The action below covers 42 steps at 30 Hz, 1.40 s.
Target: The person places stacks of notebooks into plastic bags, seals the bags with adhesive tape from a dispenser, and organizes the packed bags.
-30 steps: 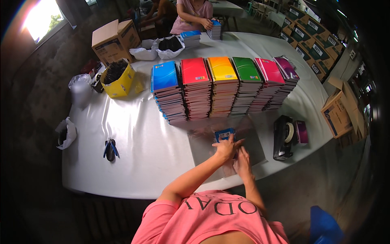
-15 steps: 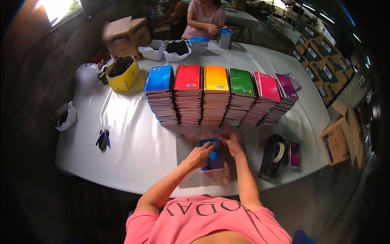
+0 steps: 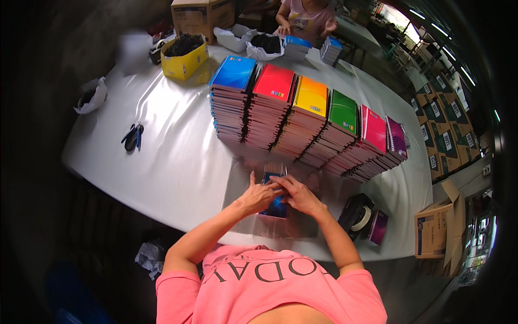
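Observation:
A blue notebook (image 3: 275, 204) lies on a clear plastic sheet (image 3: 243, 189) near the front edge of the white table (image 3: 172, 151). My left hand (image 3: 258, 195) rests on the notebook's left side, fingers pressed onto its cover. My right hand (image 3: 301, 195) lies across its upper right part, fingertips meeting the left hand. Just beyond them stand several stacks of spiral notebooks: blue (image 3: 232, 97), red (image 3: 270, 108), orange (image 3: 305, 119), green (image 3: 337, 132), pink (image 3: 367, 146) and purple (image 3: 394, 146).
A black tape dispenser (image 3: 357, 216) and a purple notebook (image 3: 377, 227) sit to the right. Blue-handled scissors (image 3: 133, 136) lie at left. A yellow box (image 3: 184, 54), white bags and a cardboard box (image 3: 202, 16) stand far back, where another person (image 3: 305, 19) works. An open carton (image 3: 436, 229) stands right.
My view has shifted, so the table has turned in the picture. Both hands stay on the blue notebook and have closed together over its top.

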Each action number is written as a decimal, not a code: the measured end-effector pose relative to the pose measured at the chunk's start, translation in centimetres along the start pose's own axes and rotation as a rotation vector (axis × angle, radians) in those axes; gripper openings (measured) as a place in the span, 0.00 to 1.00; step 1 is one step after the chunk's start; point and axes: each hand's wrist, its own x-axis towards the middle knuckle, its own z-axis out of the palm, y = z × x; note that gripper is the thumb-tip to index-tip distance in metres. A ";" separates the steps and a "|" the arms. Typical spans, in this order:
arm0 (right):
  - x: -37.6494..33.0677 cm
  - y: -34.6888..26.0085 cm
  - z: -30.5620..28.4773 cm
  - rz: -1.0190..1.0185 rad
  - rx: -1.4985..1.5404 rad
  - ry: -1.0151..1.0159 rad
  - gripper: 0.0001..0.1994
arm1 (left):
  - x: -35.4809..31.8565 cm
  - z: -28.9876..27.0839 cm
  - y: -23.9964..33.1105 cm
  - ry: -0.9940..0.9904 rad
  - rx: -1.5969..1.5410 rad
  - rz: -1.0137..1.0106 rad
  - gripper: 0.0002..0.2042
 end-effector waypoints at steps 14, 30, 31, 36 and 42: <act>0.8 3.8 2.0 0.050 0.663 0.074 0.09 | -1.8 3.3 -1.5 0.084 -0.396 -0.231 0.47; 2.5 -3.0 2.1 0.211 -0.026 0.043 0.53 | -0.6 6.9 -3.7 0.740 -0.981 -0.129 0.29; 2.9 -3.4 1.9 0.269 -0.020 -0.004 0.53 | -0.5 6.8 -3.8 0.672 -0.853 -0.167 0.27; 2.3 -3.4 2.8 0.204 -0.335 0.086 0.53 | -1.5 3.1 -3.3 0.270 -0.427 -0.319 0.23; -4.1 -6.7 7.9 0.415 -0.203 0.045 0.50 | -1.5 3.4 -5.0 0.266 -0.619 -0.276 0.32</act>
